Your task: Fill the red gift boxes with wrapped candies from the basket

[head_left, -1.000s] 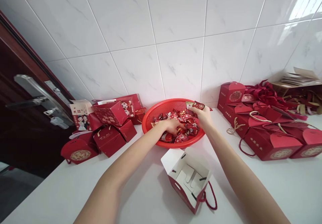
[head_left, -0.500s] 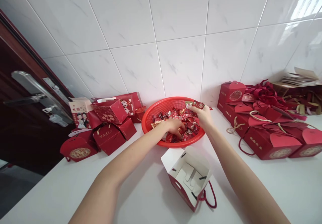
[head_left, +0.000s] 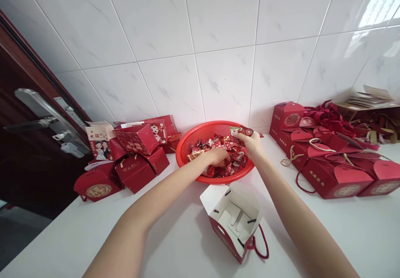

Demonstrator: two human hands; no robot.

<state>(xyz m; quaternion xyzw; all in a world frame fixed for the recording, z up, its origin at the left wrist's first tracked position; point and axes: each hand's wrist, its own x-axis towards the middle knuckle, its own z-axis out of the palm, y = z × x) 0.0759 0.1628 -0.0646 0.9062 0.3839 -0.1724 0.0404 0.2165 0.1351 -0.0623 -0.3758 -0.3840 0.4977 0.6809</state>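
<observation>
A red plastic basket [head_left: 184, 138] holds a heap of wrapped candies [head_left: 237, 160], mostly in red wrappers. Inside it, my left hand [head_left: 218, 157] has its fingers curled down onto a red-wrapped candy, partly hidden by the hand. At the basket's right rim, my right hand [head_left: 251, 141] pinches a few candy packets [head_left: 240, 131], one green and white, one dark red. In front of the basket, between my forearms, stands an open gift box [head_left: 233, 221], white inside and red outside, with a dark red cord handle. Nothing lies in it.
Red gift boxes [head_left: 334, 178], several with cord handles, are grouped on the right beside dark red ribbons [head_left: 331, 117]. More red boxes [head_left: 140, 169] are piled on the left near a door handle [head_left: 50, 119]. A tiled wall [head_left: 225, 82] rises behind the white table [head_left: 175, 236].
My left hand's fingers have drawn in more tightly among the candies. My right hand stays at the rim with its packets, and the open box has not moved.
</observation>
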